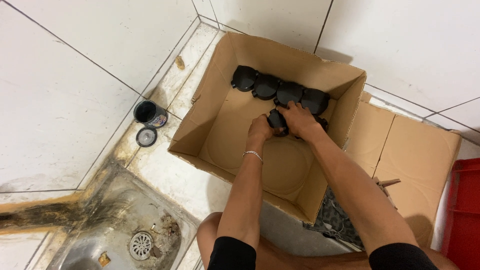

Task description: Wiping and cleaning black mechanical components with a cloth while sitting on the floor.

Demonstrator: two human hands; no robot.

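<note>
Both hands work inside an open cardboard box [220,112] that stands on a white tiled floor [75,90]. The left hand [260,131] and the right hand [299,120] meet near the box centre and close together around one black round container [276,121]; the left fingers curl against its 9 o'clock side, and the right hand covers its 3 o'clock side and top, so both grips are pressed onto it. A thin bracelet [253,155] circles the left wrist. A row of four similar black containers [280,89] lines the far wall of the box, from 10 o'clock to 2 o'clock of the held one, each touching its neighbour. Whether the held container rests on the box bottom or is lifted cannot be told. Outside the box, at 9 o'clock, a dark open jar [148,112] stands on the tiles, and its round lid [146,136] lies just beside it at 6 o'clock of the jar. At 7 o'clock of the box, a stained steel floor basin [100,225] holds a round drain grate [140,245]. At 3 o'clock, a flattened cardboard sheet [415,160] lies beside the box, and a red crate [465,215] stands at the frame edge beyond it.
</note>
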